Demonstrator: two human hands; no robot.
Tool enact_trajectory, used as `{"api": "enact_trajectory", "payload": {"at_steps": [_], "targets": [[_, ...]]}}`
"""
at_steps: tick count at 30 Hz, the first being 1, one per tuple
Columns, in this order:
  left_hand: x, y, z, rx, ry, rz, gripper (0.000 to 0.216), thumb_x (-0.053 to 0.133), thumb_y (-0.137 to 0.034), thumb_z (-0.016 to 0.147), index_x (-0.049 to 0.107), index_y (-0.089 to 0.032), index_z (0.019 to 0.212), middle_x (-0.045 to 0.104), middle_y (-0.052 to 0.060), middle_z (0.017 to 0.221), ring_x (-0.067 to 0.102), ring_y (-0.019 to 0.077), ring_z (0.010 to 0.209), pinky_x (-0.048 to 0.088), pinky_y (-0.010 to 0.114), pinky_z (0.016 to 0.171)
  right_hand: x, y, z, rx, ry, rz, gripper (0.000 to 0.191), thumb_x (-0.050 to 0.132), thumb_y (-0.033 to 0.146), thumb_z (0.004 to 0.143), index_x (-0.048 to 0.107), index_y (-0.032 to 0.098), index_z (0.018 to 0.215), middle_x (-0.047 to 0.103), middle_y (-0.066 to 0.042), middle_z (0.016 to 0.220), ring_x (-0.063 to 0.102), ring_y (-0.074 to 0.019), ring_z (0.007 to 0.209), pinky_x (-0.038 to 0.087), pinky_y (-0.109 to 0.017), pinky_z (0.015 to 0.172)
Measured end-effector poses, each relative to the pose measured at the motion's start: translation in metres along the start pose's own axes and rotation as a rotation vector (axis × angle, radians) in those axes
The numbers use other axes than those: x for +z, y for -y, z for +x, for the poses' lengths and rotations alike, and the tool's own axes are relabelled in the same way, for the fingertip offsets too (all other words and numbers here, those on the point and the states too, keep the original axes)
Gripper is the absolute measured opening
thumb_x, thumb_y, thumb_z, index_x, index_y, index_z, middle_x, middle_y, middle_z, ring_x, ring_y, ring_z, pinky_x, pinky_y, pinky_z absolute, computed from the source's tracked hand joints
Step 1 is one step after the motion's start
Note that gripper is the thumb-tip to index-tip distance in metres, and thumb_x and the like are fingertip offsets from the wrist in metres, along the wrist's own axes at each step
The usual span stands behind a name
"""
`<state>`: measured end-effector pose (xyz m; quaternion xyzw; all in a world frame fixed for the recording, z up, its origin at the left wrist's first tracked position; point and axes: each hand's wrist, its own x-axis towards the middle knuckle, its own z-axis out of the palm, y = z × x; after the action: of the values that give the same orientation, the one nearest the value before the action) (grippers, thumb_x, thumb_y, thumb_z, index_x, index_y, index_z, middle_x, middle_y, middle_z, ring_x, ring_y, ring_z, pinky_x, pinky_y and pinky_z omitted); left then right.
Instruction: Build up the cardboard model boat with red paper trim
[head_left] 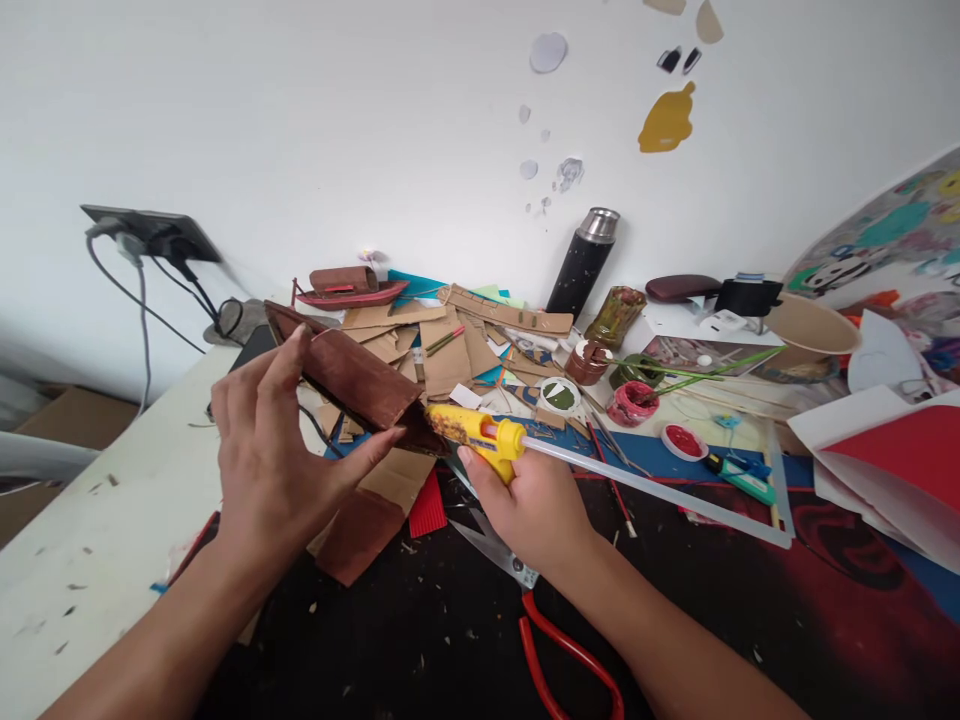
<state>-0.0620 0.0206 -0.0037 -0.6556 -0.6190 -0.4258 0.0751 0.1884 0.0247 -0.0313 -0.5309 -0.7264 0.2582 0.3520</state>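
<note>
My left hand grips a brown-painted cardboard model boat with a curved roof, thumb on the near side and fingers on the far side. The boat is tilted, its right end lower. My right hand is wrapped round a yellow hot glue gun, with a long clear glue stick sticking out of its back. The gun's nozzle is at the boat's right end; whether it touches is hidden. Below lie red-handled scissors, blades partly open, and a brown-painted cardboard piece.
Cardboard scraps and a small red model boat lie along the wall. A black thermos stands behind a red paint jar and brushes. White and red paper is at right; a power strip hangs at left.
</note>
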Motion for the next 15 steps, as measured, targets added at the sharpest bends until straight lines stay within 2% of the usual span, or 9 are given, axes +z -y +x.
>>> {"api": "enact_trajectory", "payload": {"at_steps": [2, 6, 9, 12, 15], "targets": [[0.000, -0.001, 0.000, 0.013, 0.012, 0.037, 0.111, 0.085, -0.074, 0.085, 0.028, -0.049, 0.177, 0.055, 0.007, 0.167, 0.047, 0.0519, 0.158, 0.038, 0.081, 0.131, 0.000, 0.002, 0.000, -0.016, -0.001, -0.032, 0.054, 0.056, 0.068, 0.108, 0.080, 0.022, 0.092, 0.080, -0.016, 0.083, 0.077, -0.0330, 0.079, 0.054, -0.039, 0.069], [0.002, -0.002, -0.001, -0.001, 0.018, 0.048, 0.111, 0.084, -0.075, 0.085, 0.028, -0.050, 0.177, 0.056, 0.006, 0.165, 0.049, 0.0507, 0.156, 0.036, 0.079, 0.133, 0.001, 0.005, 0.001, -0.048, -0.005, -0.069, 0.045, 0.057, 0.060, 0.109, 0.081, 0.022, 0.104, 0.082, -0.014, 0.087, 0.077, -0.0325, 0.079, 0.053, -0.037, 0.069], [0.003, -0.002, -0.001, 0.015, 0.041, 0.083, 0.110, 0.078, -0.077, 0.089, 0.021, -0.049, 0.178, 0.055, 0.008, 0.164, 0.048, 0.0492, 0.156, 0.037, 0.077, 0.132, 0.002, 0.007, 0.002, -0.077, -0.019, -0.121, 0.044, 0.056, 0.057, 0.110, 0.081, 0.021, 0.108, 0.082, -0.013, 0.085, 0.077, -0.0312, 0.076, 0.050, -0.036, 0.066], [0.003, -0.003, -0.001, 0.062, 0.041, 0.123, 0.109, 0.075, -0.074, 0.092, 0.015, -0.048, 0.180, 0.055, 0.012, 0.161, 0.050, 0.0500, 0.153, 0.041, 0.080, 0.127, 0.002, 0.008, 0.002, -0.100, -0.035, -0.182, 0.042, 0.056, 0.054, 0.111, 0.081, 0.021, 0.107, 0.082, -0.012, 0.083, 0.077, -0.0295, 0.074, 0.048, -0.035, 0.064], [0.003, -0.005, -0.002, 0.095, 0.017, 0.144, 0.106, 0.075, -0.067, 0.094, 0.016, -0.046, 0.180, 0.056, 0.015, 0.158, 0.052, 0.0511, 0.149, 0.047, 0.084, 0.119, 0.001, 0.012, 0.001, -0.092, -0.038, -0.255, 0.037, 0.058, 0.049, 0.110, 0.080, 0.021, 0.103, 0.079, -0.008, 0.076, 0.075, -0.0271, 0.068, 0.044, -0.033, 0.060]]}}
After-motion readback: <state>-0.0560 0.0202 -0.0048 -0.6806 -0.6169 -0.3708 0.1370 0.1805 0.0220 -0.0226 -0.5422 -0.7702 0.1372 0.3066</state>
